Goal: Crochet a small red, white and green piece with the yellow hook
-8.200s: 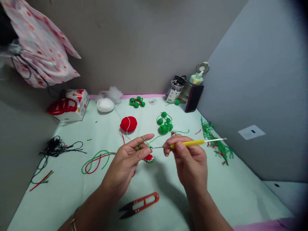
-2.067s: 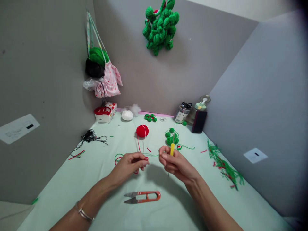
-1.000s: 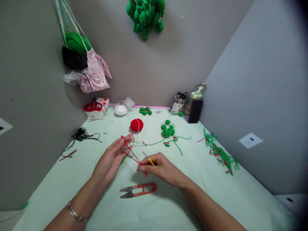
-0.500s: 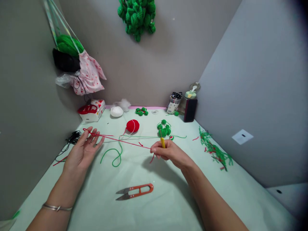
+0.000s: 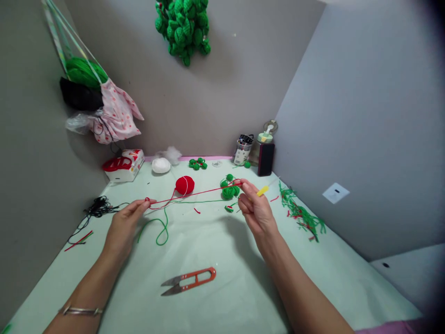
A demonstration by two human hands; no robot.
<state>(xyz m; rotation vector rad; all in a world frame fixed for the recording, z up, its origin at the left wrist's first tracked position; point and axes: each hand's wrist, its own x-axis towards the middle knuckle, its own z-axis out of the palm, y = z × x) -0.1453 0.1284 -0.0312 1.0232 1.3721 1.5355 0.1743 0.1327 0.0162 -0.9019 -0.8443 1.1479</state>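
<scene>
A red yarn strand (image 5: 196, 193) stretches taut between my two hands above the table. My left hand (image 5: 130, 218) pinches one end, where a small red loop shows at the fingertips. My right hand (image 5: 255, 211) pinches the other end between thumb and finger; a yellow-handled tool (image 5: 263, 190), its tip too fine to make out clearly, is also held in that hand. Behind the strand lies a red yarn ball (image 5: 185, 185) with a white strand across it. Green crocheted pieces (image 5: 229, 191) lie just left of my right hand. A loose green yarn tail (image 5: 163, 232) curls beside my left hand.
Orange thread snips (image 5: 189, 280) lie in front with blades pointing left. Green and red yarn scraps (image 5: 302, 215) are strewn at the right, black yarn (image 5: 99, 207) at the left. Along the back stand a box (image 5: 127, 167), white stuffing (image 5: 161, 165), a pen cup (image 5: 242, 150) and a phone (image 5: 266, 159).
My left hand has gone from open-palmed, with yarn over its fingers, to a pinch. My right hand has risen and moved right, turning over. The camera view has shifted slightly.
</scene>
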